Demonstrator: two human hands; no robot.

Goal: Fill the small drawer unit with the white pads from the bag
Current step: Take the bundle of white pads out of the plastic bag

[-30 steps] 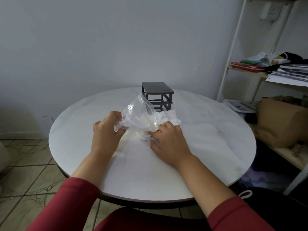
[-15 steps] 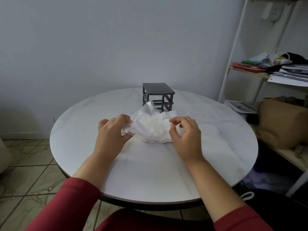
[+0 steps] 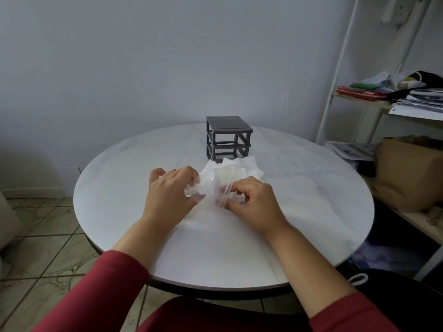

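Observation:
A clear plastic bag (image 3: pixel 211 185) lies crumpled on the round white table (image 3: pixel 299 212), with white pads (image 3: pixel 242 167) showing inside it and spilling toward its far side. My left hand (image 3: pixel 167 192) grips the bag's left edge with curled fingers. My right hand (image 3: pixel 254 202) pinches the bag's near right edge between thumb and fingers. Just behind the bag stands the small dark grey drawer unit (image 3: pixel 227 138), an open frame with its slots empty and no drawers visible in it.
A white metal shelf (image 3: pixel 374 109) stands to the right with papers, a red folder and clothes on it. A brown paper bag (image 3: pixel 407 173) sits on a lower shelf beside the table. A grey wall is close behind the table.
The bag has come down from being held up to lying low on the table. My right hand has moved left and closed on the bag's near edge.

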